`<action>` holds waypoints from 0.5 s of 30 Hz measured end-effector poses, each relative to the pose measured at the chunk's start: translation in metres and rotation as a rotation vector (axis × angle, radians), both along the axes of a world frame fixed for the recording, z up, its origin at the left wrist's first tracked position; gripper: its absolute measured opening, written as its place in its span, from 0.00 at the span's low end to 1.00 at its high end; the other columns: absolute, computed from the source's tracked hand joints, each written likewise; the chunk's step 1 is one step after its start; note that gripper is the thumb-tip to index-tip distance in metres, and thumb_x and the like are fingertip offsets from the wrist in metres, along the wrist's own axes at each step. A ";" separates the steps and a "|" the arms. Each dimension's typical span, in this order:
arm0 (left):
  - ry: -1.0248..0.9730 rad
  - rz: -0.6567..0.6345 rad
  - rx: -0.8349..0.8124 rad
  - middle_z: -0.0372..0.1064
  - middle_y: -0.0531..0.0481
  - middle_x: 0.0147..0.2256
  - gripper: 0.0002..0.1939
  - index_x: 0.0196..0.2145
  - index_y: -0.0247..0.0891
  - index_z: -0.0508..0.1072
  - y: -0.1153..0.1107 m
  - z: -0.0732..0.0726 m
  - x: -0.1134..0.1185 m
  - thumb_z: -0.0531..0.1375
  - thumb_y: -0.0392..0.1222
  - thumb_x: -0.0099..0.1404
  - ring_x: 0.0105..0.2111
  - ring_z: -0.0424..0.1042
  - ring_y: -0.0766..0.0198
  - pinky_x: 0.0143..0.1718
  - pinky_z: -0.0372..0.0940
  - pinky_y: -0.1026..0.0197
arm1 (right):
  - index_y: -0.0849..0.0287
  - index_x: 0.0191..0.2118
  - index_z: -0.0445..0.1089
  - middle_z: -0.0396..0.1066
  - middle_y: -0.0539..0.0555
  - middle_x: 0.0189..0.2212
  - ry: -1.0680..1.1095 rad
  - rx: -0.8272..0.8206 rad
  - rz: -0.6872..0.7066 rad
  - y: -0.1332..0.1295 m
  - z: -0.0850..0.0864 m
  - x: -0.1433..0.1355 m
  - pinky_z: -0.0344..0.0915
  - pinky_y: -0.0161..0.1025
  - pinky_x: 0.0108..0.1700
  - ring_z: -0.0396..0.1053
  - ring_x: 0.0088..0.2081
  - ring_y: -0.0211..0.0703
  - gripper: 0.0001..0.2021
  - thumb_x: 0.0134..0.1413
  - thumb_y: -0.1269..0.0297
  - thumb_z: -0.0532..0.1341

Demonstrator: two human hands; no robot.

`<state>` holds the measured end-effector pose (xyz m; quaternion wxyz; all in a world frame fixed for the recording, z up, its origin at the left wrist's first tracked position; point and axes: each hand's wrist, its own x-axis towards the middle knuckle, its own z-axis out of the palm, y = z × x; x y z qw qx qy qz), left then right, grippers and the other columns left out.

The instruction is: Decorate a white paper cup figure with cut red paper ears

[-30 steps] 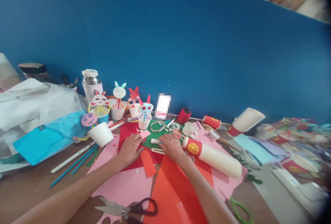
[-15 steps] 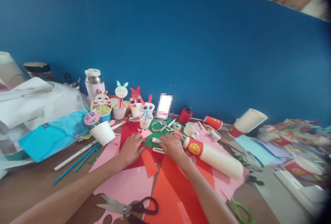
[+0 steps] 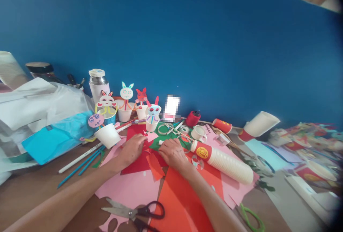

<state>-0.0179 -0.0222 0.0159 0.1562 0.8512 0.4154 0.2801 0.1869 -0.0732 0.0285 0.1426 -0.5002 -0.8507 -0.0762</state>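
Blue wall (image 3: pixel 171 39) behind paper-strewn brown table (image 3: pixel 34 192) — hands (image 3: pixel 173 152) half-curled over red paper (image 3: pixel 134 168), grip unclear.

brown table (image 3: pixel 29 196) | pink paper (image 3: pixel 128 189) | orange sheet (image 3: pixel 179 203) | white stick (image 3: pixel 78 159) | blue sticks (image 3: pixel 71 175)

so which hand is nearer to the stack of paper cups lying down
Right. The right hand is just left of the cup stack, near its red-banded end; the left hand is farther off to the left, over the dark red paper.
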 end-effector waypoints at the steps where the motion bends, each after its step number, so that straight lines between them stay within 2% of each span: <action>1: 0.010 0.004 -0.003 0.69 0.43 0.37 0.15 0.38 0.35 0.70 -0.001 0.002 0.000 0.45 0.36 0.63 0.39 0.68 0.60 0.43 0.61 0.58 | 0.57 0.29 0.68 0.66 0.50 0.28 -0.005 -0.021 0.011 -0.002 0.002 -0.002 0.48 0.39 0.38 0.59 0.34 0.41 0.07 0.54 0.61 0.58; 4: 0.023 0.020 -0.010 0.70 0.44 0.37 0.15 0.38 0.36 0.70 -0.004 0.005 0.002 0.45 0.37 0.62 0.39 0.68 0.60 0.42 0.61 0.59 | 0.57 0.32 0.69 0.66 0.51 0.31 -0.032 -0.081 0.017 -0.008 0.007 -0.007 0.48 0.40 0.39 0.59 0.37 0.43 0.13 0.49 0.52 0.60; 6: 0.009 0.031 -0.019 0.70 0.46 0.37 0.14 0.38 0.37 0.70 -0.005 0.005 0.003 0.46 0.38 0.62 0.38 0.68 0.61 0.41 0.61 0.60 | 0.57 0.37 0.68 0.66 0.53 0.34 -0.060 -0.119 0.016 -0.011 0.010 -0.011 0.48 0.41 0.40 0.58 0.39 0.45 0.17 0.47 0.50 0.61; 15: -0.082 0.044 -0.080 0.71 0.48 0.35 0.13 0.35 0.39 0.71 -0.005 0.001 0.004 0.48 0.39 0.61 0.36 0.69 0.61 0.40 0.61 0.61 | 0.56 0.42 0.66 0.66 0.53 0.38 -0.007 -0.226 0.060 -0.014 0.010 -0.016 0.50 0.42 0.42 0.58 0.42 0.45 0.15 0.49 0.56 0.60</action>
